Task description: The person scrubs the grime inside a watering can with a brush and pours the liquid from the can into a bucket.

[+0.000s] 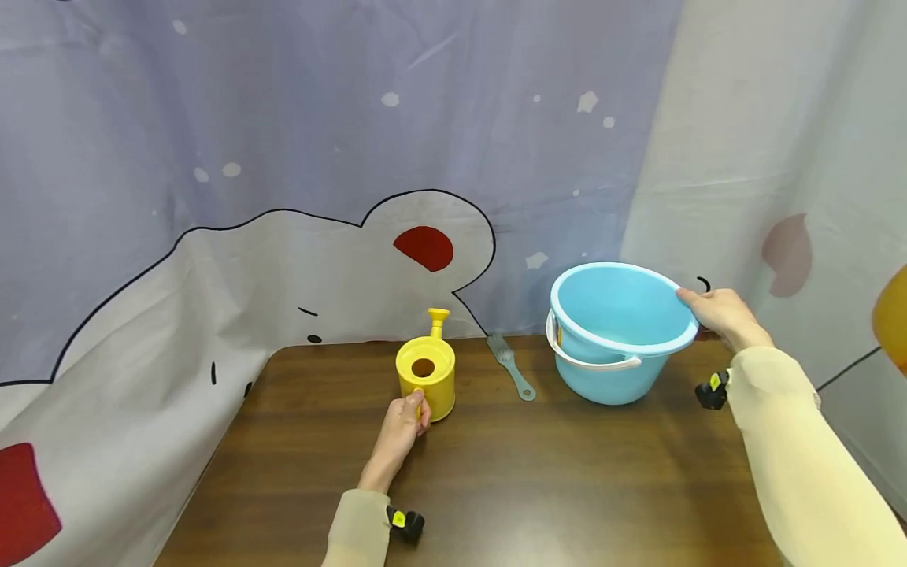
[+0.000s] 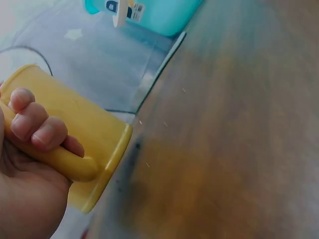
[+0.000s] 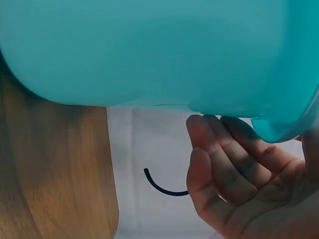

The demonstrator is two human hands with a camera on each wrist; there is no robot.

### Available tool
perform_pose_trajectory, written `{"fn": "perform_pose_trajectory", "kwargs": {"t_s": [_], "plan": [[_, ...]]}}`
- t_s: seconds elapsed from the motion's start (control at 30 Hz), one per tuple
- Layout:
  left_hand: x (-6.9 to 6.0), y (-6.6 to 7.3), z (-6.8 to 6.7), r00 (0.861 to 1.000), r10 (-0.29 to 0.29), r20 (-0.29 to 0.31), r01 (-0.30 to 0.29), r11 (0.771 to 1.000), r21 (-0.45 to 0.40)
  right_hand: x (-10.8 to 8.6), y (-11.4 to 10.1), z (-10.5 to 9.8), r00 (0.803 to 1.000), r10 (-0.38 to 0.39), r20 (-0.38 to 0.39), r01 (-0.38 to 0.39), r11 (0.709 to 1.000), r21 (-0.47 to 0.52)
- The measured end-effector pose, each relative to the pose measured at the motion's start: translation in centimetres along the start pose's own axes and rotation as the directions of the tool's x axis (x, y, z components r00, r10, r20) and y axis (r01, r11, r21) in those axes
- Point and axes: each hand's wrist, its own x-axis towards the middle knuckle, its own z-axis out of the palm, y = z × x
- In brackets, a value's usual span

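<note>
My left hand (image 1: 402, 425) grips the handle of a yellow watering can (image 1: 441, 386), whose spout points toward the back. In the left wrist view, several fingers of the left hand (image 2: 35, 149) curl round the handle of the can (image 2: 84, 119); whether its base touches the table cannot be told. At the right, my right hand (image 1: 723, 315) holds the rim of a light blue bucket (image 1: 616, 386), thumb over the edge. The right wrist view shows that hand's fingers (image 3: 239, 159) beneath the rim, against the bucket's side (image 3: 149, 59). The bucket's white handle (image 1: 595, 365) hangs down in front.
Between the can and the bucket, a grey-blue toy fork (image 1: 509, 364) lies with its tines against the back cloth. A printed curtain (image 1: 340, 283) rises behind the brown wooden table (image 1: 538, 488) and runs along both sides.
</note>
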Motion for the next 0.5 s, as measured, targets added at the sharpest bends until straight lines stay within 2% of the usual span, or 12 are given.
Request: {"fn": "perform_pose_trajectory", "kwargs": {"t_s": [0.03,0.13,0.27,0.37,0.5], "plan": [[0.1,0.4,0.1,1.000,0.004,-0.001,-0.004,1.000,0.013,0.1,-0.1,0.1,1.000,-0.001,-0.010,0.001,1.000,-0.008],[1.2,0.2,0.2,1.000,0.019,0.015,-0.020,0.998,0.054,0.3,-0.3,0.6,0.999,0.003,-0.041,-0.004,0.999,-0.039],[3.1,-0.1,0.7,0.994,0.093,0.061,-0.100,0.988,0.120,0.5,-0.3,1.0,0.998,0.014,-0.055,-0.017,0.998,-0.059],[4.2,1.3,1.6,0.978,0.186,0.097,-0.200,0.965,0.172,0.5,-0.3,1.1,0.998,0.028,-0.062,-0.032,0.997,-0.071],[5.7,3.5,2.9,0.951,0.274,0.141,-0.299,0.930,0.215,0.5,-0.3,1.3,0.996,0.040,-0.077,-0.046,0.996,-0.079]]}}
